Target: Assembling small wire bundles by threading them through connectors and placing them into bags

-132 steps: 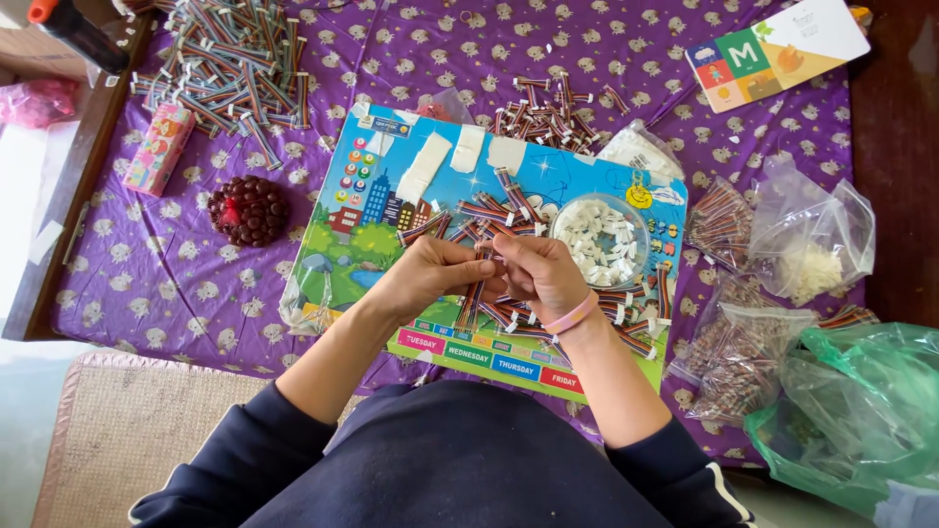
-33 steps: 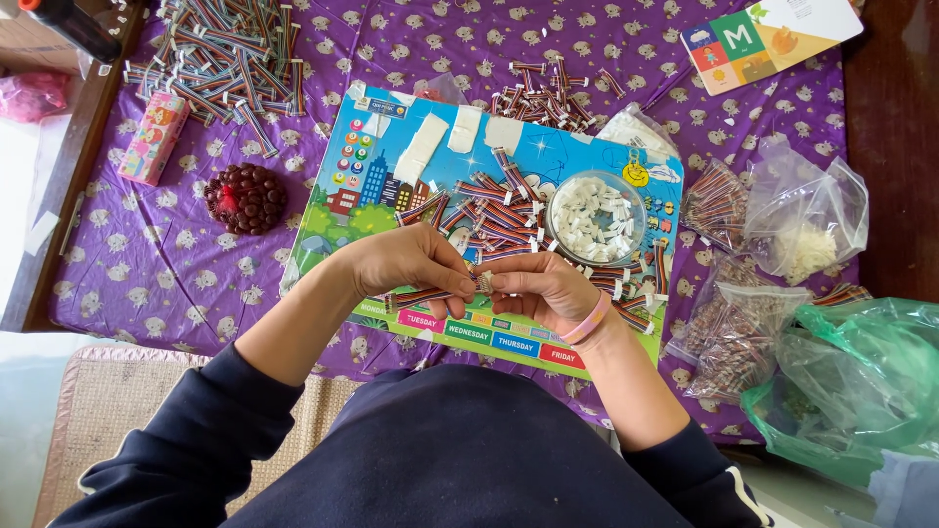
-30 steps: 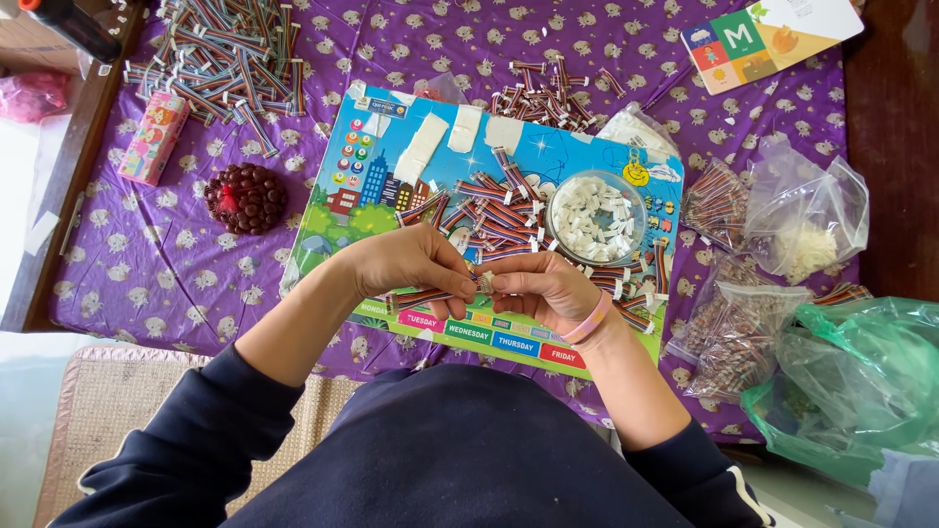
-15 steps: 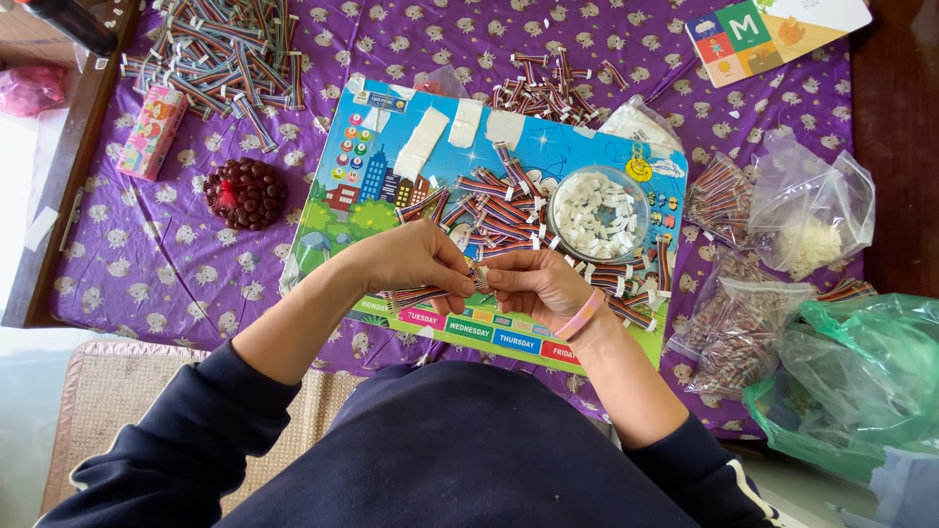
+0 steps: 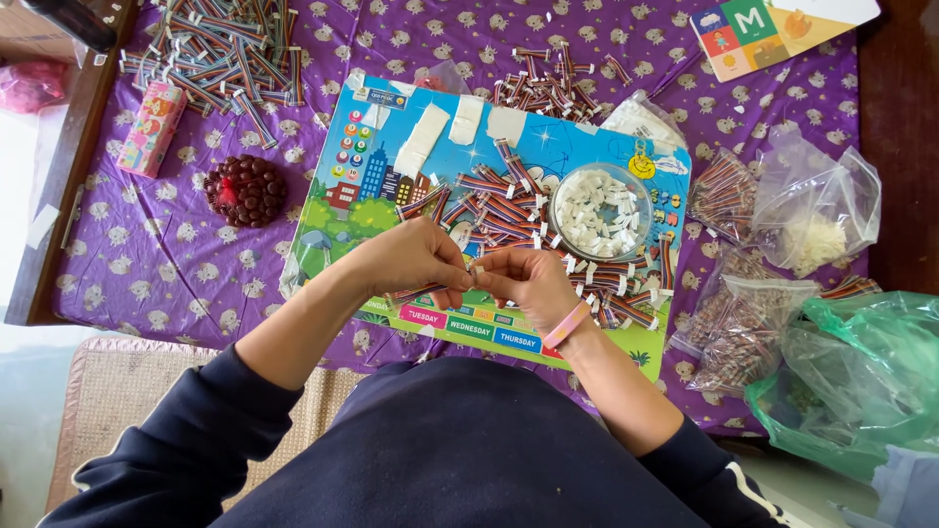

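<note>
Both hands meet over the near edge of the board (image 5: 391, 166), the left hand (image 5: 411, 259) and right hand (image 5: 528, 284) each with its grip pinched together on one short striped cable (image 5: 476, 275) held between them. The piece is small, so a loose pinch could drop it into the cable pile (image 5: 509, 210) just beyond. A stray wrist could tip the bowl (image 5: 600, 210) of white connectors.

Dark wooden table (image 5: 59, 205) with a purple patterned cloth (image 5: 176, 264) spread over it. A woven beige mat (image 5: 117, 391) covers the floor below, pale floor (image 5: 20, 420) beside it. Bright daylight washes in from the left.
</note>
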